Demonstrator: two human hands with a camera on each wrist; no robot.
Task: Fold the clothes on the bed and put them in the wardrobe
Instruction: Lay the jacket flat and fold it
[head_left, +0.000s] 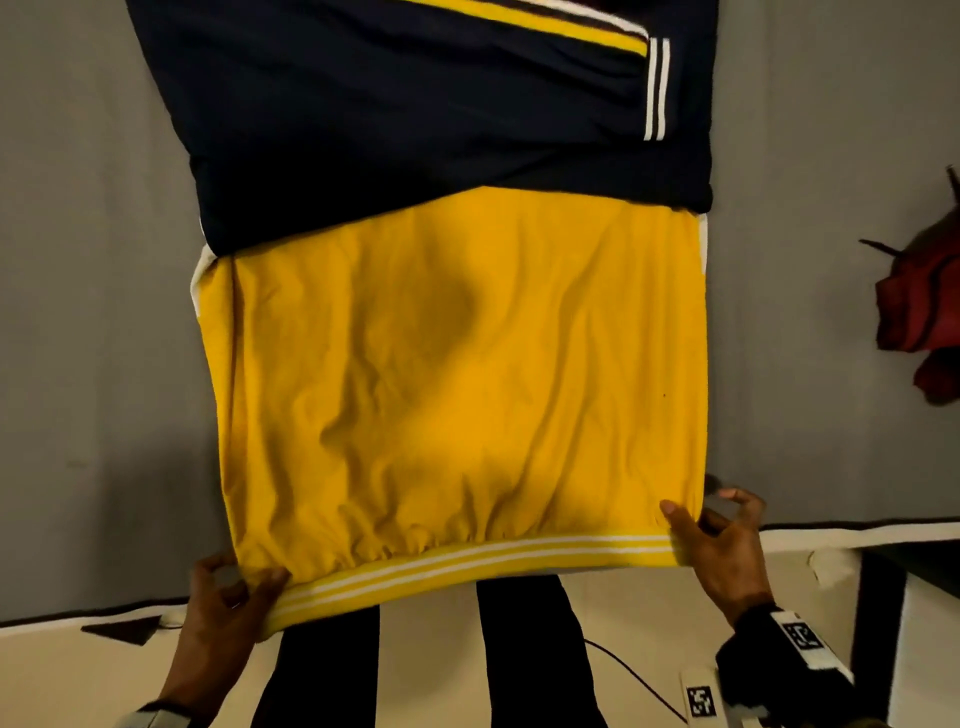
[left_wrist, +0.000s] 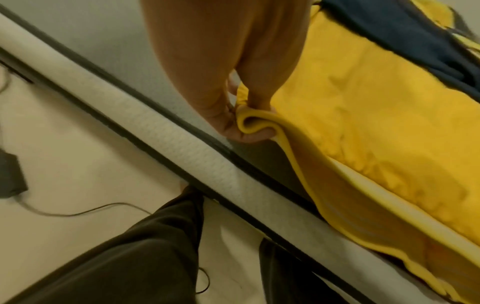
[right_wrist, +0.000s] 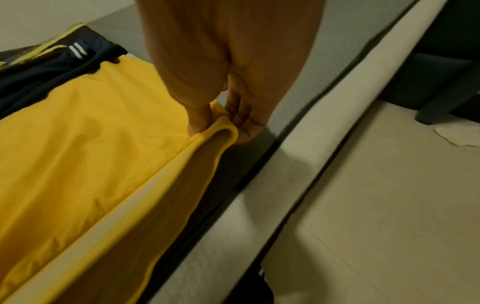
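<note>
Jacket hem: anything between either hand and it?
No. The left hand and right hand each already pinch a corner of the jacket hem, lifted off the bed. The wardrobe is out of view.

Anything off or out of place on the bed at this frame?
Mostly fine: both hands, left hand and right hand, pinch the yellow-and-navy jacket's striped hem. Only oddity: a crumpled dark red garment lies unfolded at the grey bed's right edge.

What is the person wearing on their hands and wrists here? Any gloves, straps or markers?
Both hands are bare, with no gloves. The right hand has a black wrist strap carrying a white block with a black square marker. The left hand shows only a light grey cuff or band at the wrist.
</note>
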